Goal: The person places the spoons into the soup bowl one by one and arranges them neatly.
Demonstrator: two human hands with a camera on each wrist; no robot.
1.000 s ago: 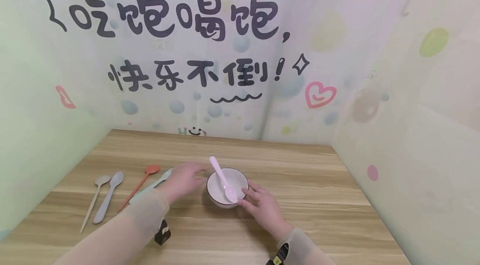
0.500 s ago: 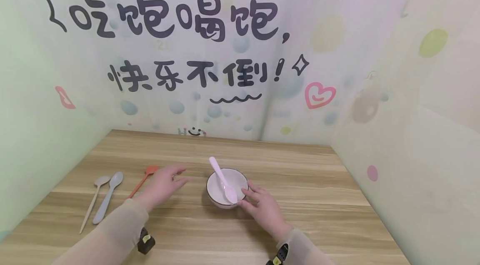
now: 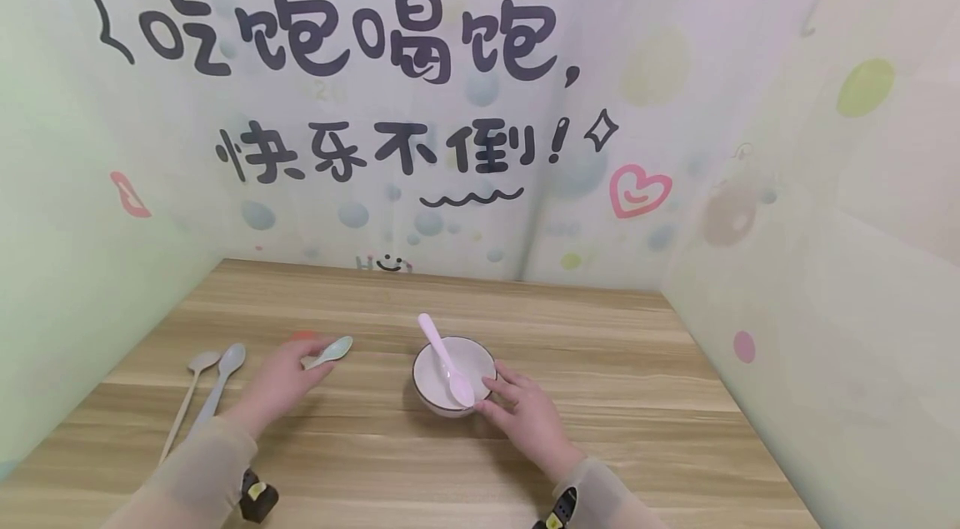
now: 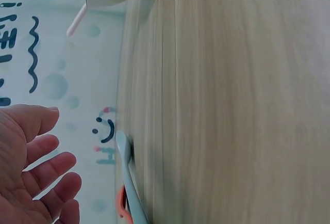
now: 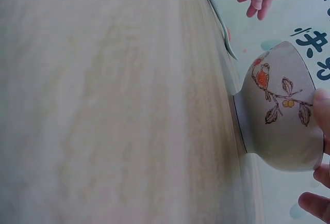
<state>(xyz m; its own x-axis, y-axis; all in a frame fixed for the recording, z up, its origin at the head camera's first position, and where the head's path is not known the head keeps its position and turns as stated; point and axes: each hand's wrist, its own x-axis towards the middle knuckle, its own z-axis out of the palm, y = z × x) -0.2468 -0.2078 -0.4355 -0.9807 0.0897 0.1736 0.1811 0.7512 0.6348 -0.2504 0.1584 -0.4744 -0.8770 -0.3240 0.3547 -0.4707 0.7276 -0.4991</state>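
Note:
My right hand (image 3: 531, 416) holds the right side of a white bowl (image 3: 477, 360) with a dark rim, some fingers at the rim. In the right wrist view the bowl's outer wall (image 5: 278, 144) shows a painted bird and branch. A pale pink spoon (image 3: 461, 386) leans in the bowl, handle up over the far rim. My left hand (image 3: 279, 383) hovers over a light green spoon (image 3: 337, 348), fingers loosely bent and holding nothing. In the left wrist view that spoon (image 4: 128, 175) lies on the table, apart from the hand (image 4: 33, 167).
Left of my left hand lie a beige spoon (image 3: 203, 361) and a grey-blue spoon (image 3: 232, 357), partly behind my sleeve. An orange spoon (image 4: 121, 203) lies beside the green one, mostly covered by my hand in the head view. Printed walls enclose the wooden table (image 3: 600, 354).
My left hand has drawn away from the bowl, moving left and back over the spoons, and the green spoon's bowl end shows again. My right hand and the bowl have stayed put.

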